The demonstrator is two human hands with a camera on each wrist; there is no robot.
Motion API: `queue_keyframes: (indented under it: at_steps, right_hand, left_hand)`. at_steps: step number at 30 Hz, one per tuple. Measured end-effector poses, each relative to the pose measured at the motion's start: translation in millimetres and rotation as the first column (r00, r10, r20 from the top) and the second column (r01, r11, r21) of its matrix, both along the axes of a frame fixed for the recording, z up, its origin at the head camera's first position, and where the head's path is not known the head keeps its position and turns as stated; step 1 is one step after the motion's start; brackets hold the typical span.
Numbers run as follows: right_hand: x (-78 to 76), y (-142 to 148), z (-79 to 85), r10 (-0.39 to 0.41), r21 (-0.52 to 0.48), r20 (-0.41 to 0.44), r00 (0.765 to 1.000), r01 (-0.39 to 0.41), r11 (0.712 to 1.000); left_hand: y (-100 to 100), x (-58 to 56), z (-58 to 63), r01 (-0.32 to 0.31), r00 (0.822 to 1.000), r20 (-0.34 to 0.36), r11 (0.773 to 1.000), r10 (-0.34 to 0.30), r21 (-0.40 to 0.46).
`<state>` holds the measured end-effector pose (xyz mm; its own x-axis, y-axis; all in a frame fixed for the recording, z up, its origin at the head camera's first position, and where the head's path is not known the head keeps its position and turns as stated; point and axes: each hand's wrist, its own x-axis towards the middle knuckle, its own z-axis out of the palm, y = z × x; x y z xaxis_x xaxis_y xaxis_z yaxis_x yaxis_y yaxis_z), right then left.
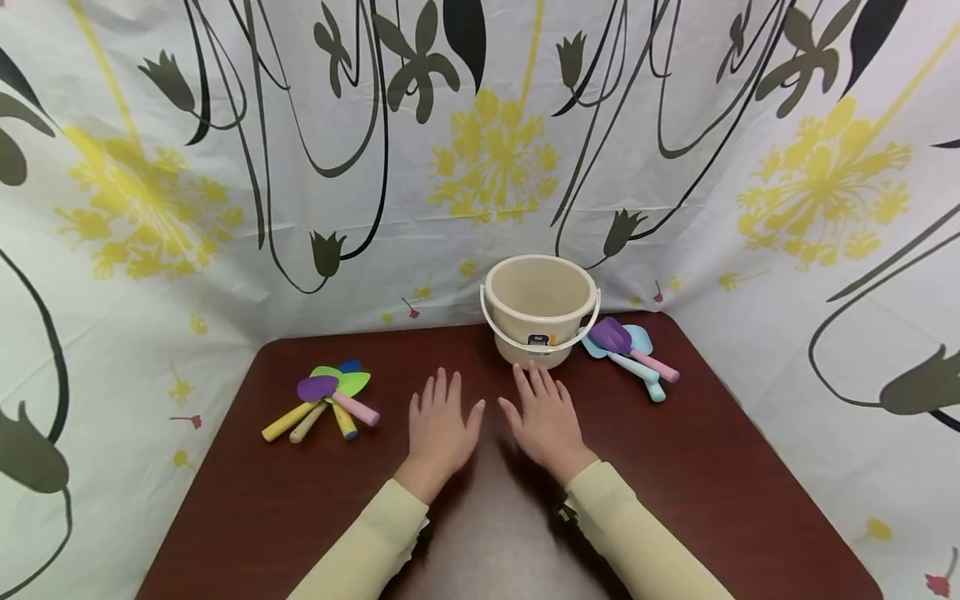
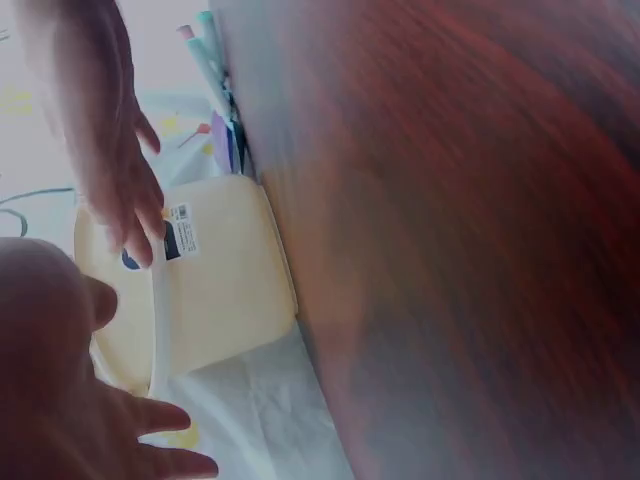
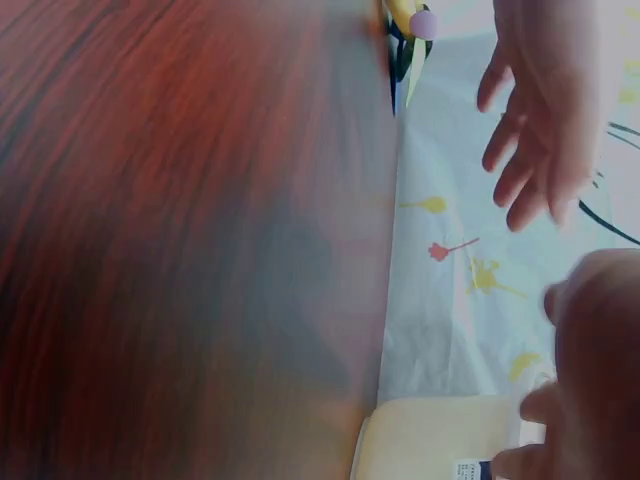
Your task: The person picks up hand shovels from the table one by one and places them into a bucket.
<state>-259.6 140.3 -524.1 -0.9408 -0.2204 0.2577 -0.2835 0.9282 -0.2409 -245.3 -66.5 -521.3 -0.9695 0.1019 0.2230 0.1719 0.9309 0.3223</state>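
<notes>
Both hands are held out over the table, fingers straight and slightly spread, palms down, holding nothing. My left hand is left of centre, nearest the toy shovels on the left. My right hand is beside it, its fingertips just in front of the cream bucket in the head view. The bucket stands upright at the back edge, its white handle hanging down across the front. At the left lies a fanned pile of toy shovels with purple, green and blue blades. Light blue shovels and a purple one with a pink handle overlap right of the bucket.
The dark red-brown wooden table reaches back to a white curtain printed with flowers and stems. This cloth surrounds the table at the back and both sides. In the right wrist view, some shovel handles show at the table's edge.
</notes>
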Motion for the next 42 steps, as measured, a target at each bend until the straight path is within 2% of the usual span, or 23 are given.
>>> queue_keyframes:
  at_steps: [4, 8, 12, 15, 20, 22, 24, 26, 30, 32, 34, 37, 40, 42]
  right_hand:
    - [-5.9, 7.7, 1.9, -0.024, -0.093, -0.139, 0.99, 0.011, 0.996]
    - [-12.6, 20.7, 5.0, -0.059, -0.198, -0.211, 0.976, 0.017, 0.98]
    - [-19.0, 37.1, 11.6, -0.105, -0.325, -0.181, 0.978, 0.041, 0.945]
    - [-24.6, 53.6, 20.0, -0.146, -0.399, -0.149, 0.978, 0.076, 0.914]
    - [-37.1, 80.1, 29.1, -0.188, -0.408, -0.158, 0.969, 0.109, 0.906]
    - [-43.3, 89.9, 31.1, -0.2, -0.414, -0.178, 0.963, 0.111, 0.904]
    - [-49.9, 99.1, 33.4, -0.219, -0.445, -0.181, 0.959, 0.118, 0.888]
    - [-56.8, 107.5, 36.5, -0.237, -0.506, -0.153, 0.959, 0.13, 0.852]
    - [-70.5, 120.6, 43.5, -0.274, -0.653, -0.028, 0.961, 0.19, 0.733]
    - [-77.0, 126.1, 46.6, -0.293, -0.692, 0.027, 0.956, 0.229, 0.684]
    - [-83.4, 131.0, 48.5, -0.302, -0.713, 0.068, 0.951, 0.258, 0.652]
    - [-91.3, 136.6, 51.1, -0.278, -0.734, 0.118, 0.953, 0.272, 0.623]
    - [-100.5, 140.0, 53.9, -0.233, -0.77, 0.15, 0.961, 0.261, 0.582]
    - [-107.8, 141.2, 57.4, -0.199, -0.796, 0.167, 0.966, 0.251, 0.551]
  left_hand:
    - [-4.8, -4.8, 4.0, 0.011, 0.998, -0.062, 0.988, -0.002, 0.151]
    - [-14.4, -13.5, 7.0, 0.024, 0.996, -0.086, 0.956, 0.001, 0.293]
    - [-25.3, -25.2, 11.2, 0.019, 0.997, -0.073, 0.909, 0.013, 0.417]
    - [-28.4, -36.6, 17.5, 0.024, 0.998, -0.065, 0.878, 0.009, 0.479]
    - [-28.8, -55.0, 30.1, 0.037, 0.998, -0.062, 0.832, -0.004, 0.554]
    - [-27.5, -61.7, 36.6, 0.054, 0.998, -0.059, 0.805, -0.024, 0.591]
    - [-25.4, -68.8, 42.7, 0.079, 0.997, -0.059, 0.772, -0.053, 0.631]
    - [-22.5, -76.1, 48.6, 0.101, 0.995, -0.059, 0.741, -0.083, 0.663]
    - [-17.8, -91.5, 57.0, 0.109, 0.993, -0.049, 0.699, -0.106, 0.707]
    - [-15.8, -99.9, 60.6, 0.101, 0.994, -0.039, 0.683, -0.105, 0.723]
    - [-14.4, -108.1, 64.0, 0.08, 0.995, -0.017, 0.666, -0.101, 0.742]
    - [-13.1, -121.8, 68.3, 0.04, 0.996, 0.02, 0.646, -0.086, 0.762]
    - [-11.6, -135.5, 72.8, 0.0, 0.996, 0.059, 0.636, -0.072, 0.772]
    - [-9.3, -145.1, 76.1, -0.014, 0.995, 0.071, 0.638, -0.064, 0.77]
